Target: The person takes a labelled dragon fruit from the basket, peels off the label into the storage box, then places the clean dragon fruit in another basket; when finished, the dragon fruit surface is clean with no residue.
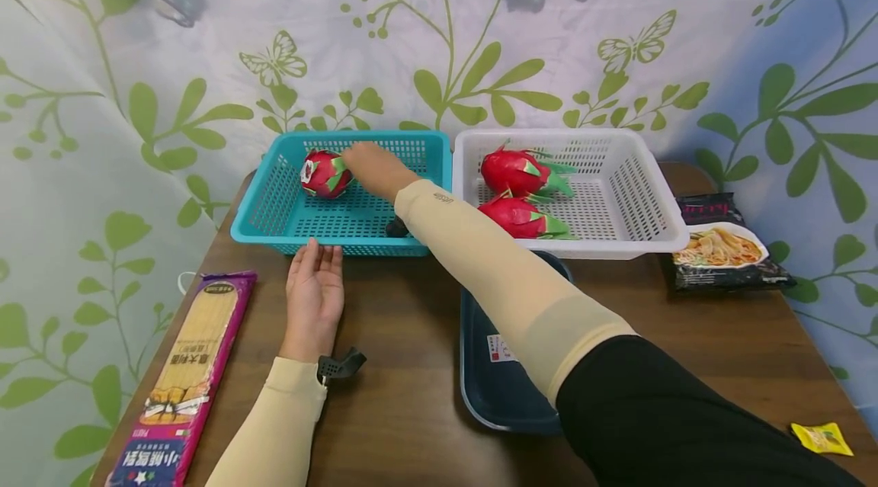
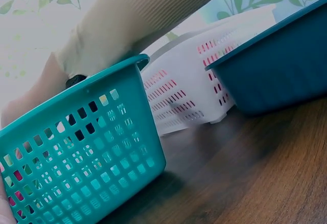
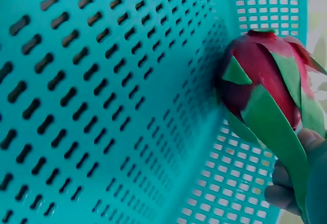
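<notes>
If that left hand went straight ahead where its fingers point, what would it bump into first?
The left hand would meet the near side of the turquoise basket first; they seem very close or touching, though depth is unclear.

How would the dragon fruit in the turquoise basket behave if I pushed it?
The dragon fruit might roll, being rounded, though its green leaves could stop it early. Those leaves look thin, so they'd probably bend.

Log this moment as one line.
right hand: grips dragon fruit in teal basket; left hand: palm up at basket's front; white basket: two dragon fruits
</notes>
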The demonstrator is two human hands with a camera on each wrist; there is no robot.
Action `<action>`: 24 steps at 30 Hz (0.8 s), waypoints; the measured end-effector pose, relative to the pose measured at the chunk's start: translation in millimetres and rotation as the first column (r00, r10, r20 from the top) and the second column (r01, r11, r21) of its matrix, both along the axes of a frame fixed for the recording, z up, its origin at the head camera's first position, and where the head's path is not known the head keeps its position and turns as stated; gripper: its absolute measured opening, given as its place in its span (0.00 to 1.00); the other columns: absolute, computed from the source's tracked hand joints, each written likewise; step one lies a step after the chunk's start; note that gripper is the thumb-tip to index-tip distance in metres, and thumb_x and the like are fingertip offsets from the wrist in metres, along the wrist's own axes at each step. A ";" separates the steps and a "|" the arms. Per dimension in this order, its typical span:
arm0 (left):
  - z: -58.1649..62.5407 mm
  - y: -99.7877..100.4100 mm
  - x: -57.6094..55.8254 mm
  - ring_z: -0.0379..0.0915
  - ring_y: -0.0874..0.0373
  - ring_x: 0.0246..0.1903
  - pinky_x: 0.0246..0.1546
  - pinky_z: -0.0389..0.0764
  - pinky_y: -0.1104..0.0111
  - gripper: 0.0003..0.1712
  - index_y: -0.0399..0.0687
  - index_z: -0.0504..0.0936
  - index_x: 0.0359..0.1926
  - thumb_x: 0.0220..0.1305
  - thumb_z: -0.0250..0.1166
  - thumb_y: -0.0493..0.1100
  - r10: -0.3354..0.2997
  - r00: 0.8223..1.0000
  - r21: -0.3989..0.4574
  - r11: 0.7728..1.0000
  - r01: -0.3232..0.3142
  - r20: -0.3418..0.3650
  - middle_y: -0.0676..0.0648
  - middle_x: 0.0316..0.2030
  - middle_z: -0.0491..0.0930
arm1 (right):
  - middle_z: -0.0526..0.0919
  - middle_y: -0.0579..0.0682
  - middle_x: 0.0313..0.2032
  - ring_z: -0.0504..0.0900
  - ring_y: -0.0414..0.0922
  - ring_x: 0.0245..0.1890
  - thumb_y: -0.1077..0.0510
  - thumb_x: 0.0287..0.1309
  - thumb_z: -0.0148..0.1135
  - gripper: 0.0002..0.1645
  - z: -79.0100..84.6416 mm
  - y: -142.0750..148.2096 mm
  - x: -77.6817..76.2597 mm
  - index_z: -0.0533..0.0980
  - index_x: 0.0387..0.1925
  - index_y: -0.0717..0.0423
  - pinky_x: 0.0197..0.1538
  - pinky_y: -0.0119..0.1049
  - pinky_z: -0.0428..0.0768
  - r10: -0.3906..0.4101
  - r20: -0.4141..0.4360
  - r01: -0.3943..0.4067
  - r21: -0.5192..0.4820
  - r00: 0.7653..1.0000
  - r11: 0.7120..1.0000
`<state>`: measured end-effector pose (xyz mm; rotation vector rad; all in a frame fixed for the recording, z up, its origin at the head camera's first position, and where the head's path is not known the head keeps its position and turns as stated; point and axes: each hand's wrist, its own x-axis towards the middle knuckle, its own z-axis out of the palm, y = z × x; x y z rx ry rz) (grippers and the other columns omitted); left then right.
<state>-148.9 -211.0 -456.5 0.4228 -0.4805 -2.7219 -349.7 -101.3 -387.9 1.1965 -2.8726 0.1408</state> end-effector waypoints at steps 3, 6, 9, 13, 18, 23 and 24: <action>0.0 0.8 -1.5 0.78 0.50 0.39 0.50 0.85 0.62 0.08 0.38 0.71 0.46 0.75 0.64 0.33 -0.008 1.000 0.006 1.000 0.008 -0.009 0.39 0.39 0.76 | 0.81 0.48 0.58 0.77 0.43 0.59 0.61 0.78 0.60 0.16 8.8 10.5 2.1 0.77 0.63 0.52 0.60 0.32 0.76 0.002 0.054 0.000 -0.027 0.999 1.000; 0.5 1.6 -3.4 0.78 0.49 0.39 0.50 0.85 0.62 0.10 0.38 0.70 0.47 0.74 0.65 0.33 -0.015 1.000 0.007 1.000 0.016 -0.019 0.39 0.39 0.76 | 0.80 0.48 0.58 0.76 0.43 0.60 0.60 0.79 0.58 0.18 21.9 24.3 4.6 0.75 0.66 0.53 0.60 0.31 0.75 -0.003 0.143 0.017 -0.097 0.990 0.995; 0.5 1.5 -4.8 0.78 0.50 0.38 0.50 0.85 0.62 0.11 0.39 0.70 0.47 0.73 0.66 0.33 -0.019 0.999 0.000 1.000 0.019 -0.028 0.40 0.39 0.76 | 0.82 0.49 0.56 0.79 0.42 0.57 0.57 0.80 0.56 0.20 38.3 41.0 11.7 0.75 0.67 0.55 0.57 0.30 0.76 0.025 0.190 0.015 -0.205 0.982 0.979; -0.5 0.3 -4.8 0.79 0.50 0.38 0.49 0.85 0.62 0.11 0.38 0.71 0.46 0.73 0.66 0.32 -0.014 0.999 0.006 1.000 0.014 -0.035 0.40 0.37 0.78 | 0.85 0.51 0.54 0.82 0.44 0.53 0.56 0.80 0.56 0.21 58.9 67.2 32.1 0.76 0.67 0.58 0.55 0.31 0.77 0.100 0.153 -0.040 -0.351 0.983 0.936; -2.1 0.2 -3.2 0.79 0.49 0.37 0.50 0.85 0.61 0.09 0.38 0.72 0.45 0.74 0.65 0.32 -0.012 0.999 0.025 1.000 0.013 -0.034 0.40 0.36 0.78 | 0.85 0.52 0.56 0.82 0.44 0.54 0.57 0.76 0.62 0.23 69.2 105.9 67.3 0.77 0.67 0.61 0.59 0.31 0.77 0.176 0.058 -0.126 -0.490 0.983 0.863; -3.8 0.3 -2.2 0.80 0.50 0.35 0.46 0.86 0.62 0.06 0.37 0.72 0.44 0.76 0.63 0.31 0.004 0.999 0.022 1.000 -0.003 -0.040 0.39 0.35 0.80 | 0.87 0.53 0.53 0.84 0.45 0.49 0.59 0.70 0.69 0.24 62.0 143.9 104.9 0.80 0.64 0.63 0.55 0.33 0.81 0.300 -0.009 -0.249 -0.579 0.954 0.776; -4.2 0.0 -2.3 0.81 0.50 0.36 0.45 0.86 0.62 0.06 0.37 0.72 0.45 0.76 0.63 0.31 0.007 0.999 0.020 1.000 -0.006 -0.040 0.39 0.37 0.81 | 0.87 0.53 0.52 0.84 0.45 0.47 0.61 0.69 0.71 0.23 58.5 150.3 111.8 0.81 0.62 0.64 0.53 0.33 0.82 0.323 -0.023 -0.273 -0.594 0.946 0.757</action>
